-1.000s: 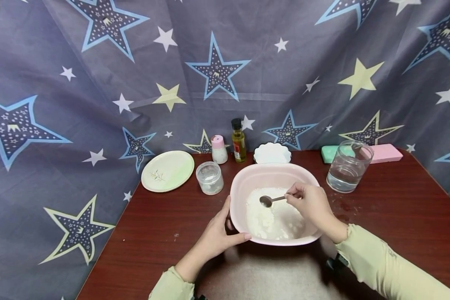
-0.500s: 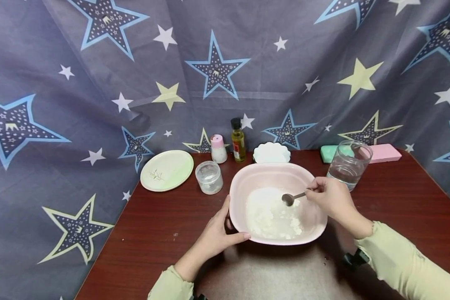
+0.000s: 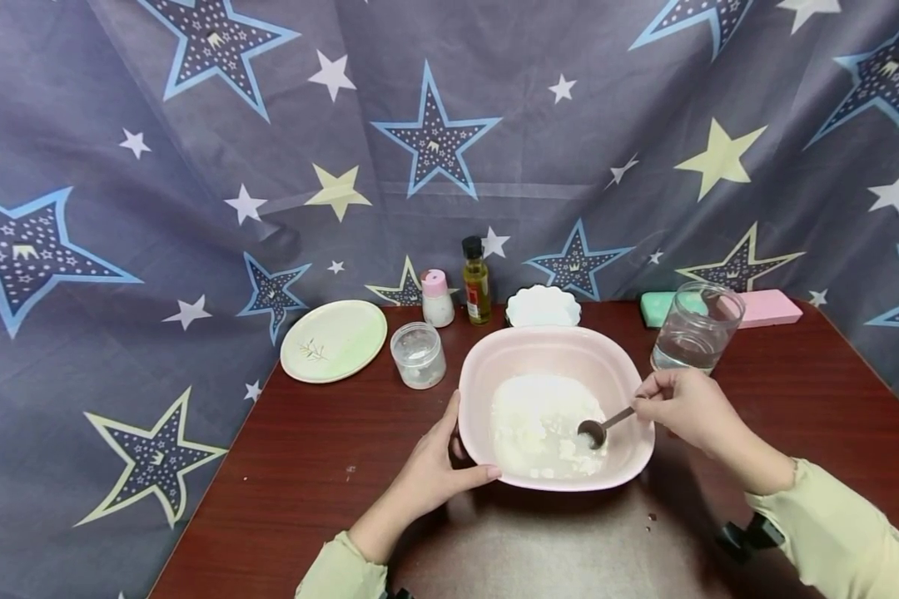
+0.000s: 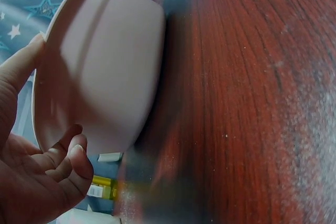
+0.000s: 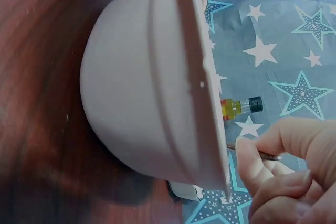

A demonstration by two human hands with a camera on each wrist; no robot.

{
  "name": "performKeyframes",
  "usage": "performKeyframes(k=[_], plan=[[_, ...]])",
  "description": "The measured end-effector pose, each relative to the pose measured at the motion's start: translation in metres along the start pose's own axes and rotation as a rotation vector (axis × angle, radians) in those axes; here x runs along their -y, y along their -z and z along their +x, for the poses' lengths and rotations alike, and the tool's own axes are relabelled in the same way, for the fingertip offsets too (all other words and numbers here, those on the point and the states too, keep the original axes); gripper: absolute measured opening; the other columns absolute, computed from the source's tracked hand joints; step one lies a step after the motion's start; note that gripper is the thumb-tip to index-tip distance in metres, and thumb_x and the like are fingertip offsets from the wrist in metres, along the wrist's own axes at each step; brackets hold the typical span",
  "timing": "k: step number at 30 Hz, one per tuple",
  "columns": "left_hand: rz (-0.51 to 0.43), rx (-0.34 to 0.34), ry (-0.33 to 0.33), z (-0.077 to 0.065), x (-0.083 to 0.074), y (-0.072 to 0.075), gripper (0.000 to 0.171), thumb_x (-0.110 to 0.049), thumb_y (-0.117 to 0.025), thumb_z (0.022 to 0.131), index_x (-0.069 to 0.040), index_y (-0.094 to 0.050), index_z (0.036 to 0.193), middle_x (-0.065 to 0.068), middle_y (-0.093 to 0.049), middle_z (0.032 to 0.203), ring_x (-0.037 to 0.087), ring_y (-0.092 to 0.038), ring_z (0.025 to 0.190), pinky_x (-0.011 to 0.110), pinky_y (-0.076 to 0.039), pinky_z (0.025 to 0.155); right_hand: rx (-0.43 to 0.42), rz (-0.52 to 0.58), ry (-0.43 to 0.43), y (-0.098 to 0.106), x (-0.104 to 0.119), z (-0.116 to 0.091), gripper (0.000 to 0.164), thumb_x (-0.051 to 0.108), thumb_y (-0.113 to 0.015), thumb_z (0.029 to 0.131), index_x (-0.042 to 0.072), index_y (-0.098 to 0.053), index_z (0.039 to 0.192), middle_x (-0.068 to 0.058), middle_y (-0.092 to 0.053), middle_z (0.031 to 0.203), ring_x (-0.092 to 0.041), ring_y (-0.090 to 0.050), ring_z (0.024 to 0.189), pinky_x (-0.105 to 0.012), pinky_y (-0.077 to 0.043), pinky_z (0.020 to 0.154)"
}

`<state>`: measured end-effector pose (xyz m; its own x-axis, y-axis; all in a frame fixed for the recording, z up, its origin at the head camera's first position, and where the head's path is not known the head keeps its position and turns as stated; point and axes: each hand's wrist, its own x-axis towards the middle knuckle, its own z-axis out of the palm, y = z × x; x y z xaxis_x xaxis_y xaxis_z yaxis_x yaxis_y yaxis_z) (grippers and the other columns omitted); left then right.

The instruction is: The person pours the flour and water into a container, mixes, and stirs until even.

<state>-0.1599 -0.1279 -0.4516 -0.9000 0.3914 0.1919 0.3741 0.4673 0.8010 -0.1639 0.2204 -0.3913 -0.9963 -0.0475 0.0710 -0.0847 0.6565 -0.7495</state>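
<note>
A pale pink basin (image 3: 487,366) stands on the table, with white powder and cloudy liquid (image 3: 532,424) across its bottom. My left hand (image 3: 430,470) holds the basin's left side, thumb over the front rim and fingers along the outer wall, as the left wrist view also shows. Between thumb and fingers my right hand (image 3: 692,412) pinches the handle of a small dark spoon (image 3: 592,433). The spoon's bowl is low in the basin's right part, at the mixture. In the right wrist view the basin wall hides the spoon's bowl; only a bit of handle shows.
Behind the basin stand a small oil bottle (image 3: 476,287), a pink-topped shaker (image 3: 438,299) and a white scalloped dish (image 3: 543,306). To the left are a clear jar (image 3: 419,358) and an oval plate (image 3: 333,341). A glass of water (image 3: 692,333) and two sponge-like blocks (image 3: 770,308) stand right.
My right hand has moved right and toward me with the spoon, from the basin's middle to its right side. The mixture looks more spread out. My left hand keeps its place.
</note>
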Motion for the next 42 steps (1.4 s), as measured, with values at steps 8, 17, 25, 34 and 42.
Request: performKeyframes(k=[8,17,25,34,42], plan=[[-0.009,0.001,0.006,0.0,-0.001,0.0,0.112,-0.035,-0.086,0.073,-0.005,-0.016,0.156,0.003,-0.053,0.083,0.02,-0.052,0.077,0.025,-0.043,0.07,0.084,0.105,0.077,-0.013,0.004,-0.004,0.004,0.001,-0.073,0.077,0.002,-0.07,0.077,-0.002,-0.065,0.067,-0.008,-0.059,0.061,-0.024,-0.046,0.056],[-0.01,-0.004,0.001,0.0,0.0,-0.001,0.113,-0.035,-0.086,0.073,-0.002,-0.016,0.155,0.003,-0.053,0.08,0.02,-0.052,0.076,0.025,-0.042,0.069,0.126,0.168,0.13,-0.038,0.02,-0.001,0.005,0.002,-0.072,0.079,0.001,-0.07,0.075,-0.001,-0.068,0.066,-0.008,-0.064,0.063,-0.022,-0.049,0.059],[-0.013,-0.004,0.004,0.0,0.0,-0.001,0.112,-0.034,-0.086,0.073,-0.002,-0.017,0.155,0.002,-0.054,0.079,0.018,-0.052,0.074,0.025,-0.043,0.068,-0.048,0.034,0.214,-0.058,0.027,0.009,0.014,0.002,-0.072,0.077,0.012,-0.069,0.069,0.008,-0.058,0.058,-0.001,-0.048,0.056,-0.023,-0.038,0.057],[-0.009,-0.007,0.008,0.001,0.0,-0.001,0.113,-0.033,-0.086,0.073,-0.003,-0.016,0.155,0.006,-0.054,0.079,0.02,-0.052,0.075,0.025,-0.042,0.069,-0.17,-0.097,0.233,-0.059,0.026,0.016,0.016,0.005,-0.073,0.076,0.018,-0.068,0.068,0.011,-0.057,0.059,-0.006,-0.048,0.057,-0.026,-0.039,0.058],[-0.006,-0.007,0.011,0.001,0.0,-0.002,0.113,-0.034,-0.086,0.073,-0.002,-0.016,0.155,0.005,-0.054,0.079,0.02,-0.052,0.074,0.025,-0.042,0.069,-0.195,-0.112,0.216,-0.042,0.016,0.023,0.011,0.006,-0.075,0.076,0.014,-0.07,0.071,0.008,-0.06,0.061,-0.008,-0.051,0.058,-0.028,-0.04,0.06]])
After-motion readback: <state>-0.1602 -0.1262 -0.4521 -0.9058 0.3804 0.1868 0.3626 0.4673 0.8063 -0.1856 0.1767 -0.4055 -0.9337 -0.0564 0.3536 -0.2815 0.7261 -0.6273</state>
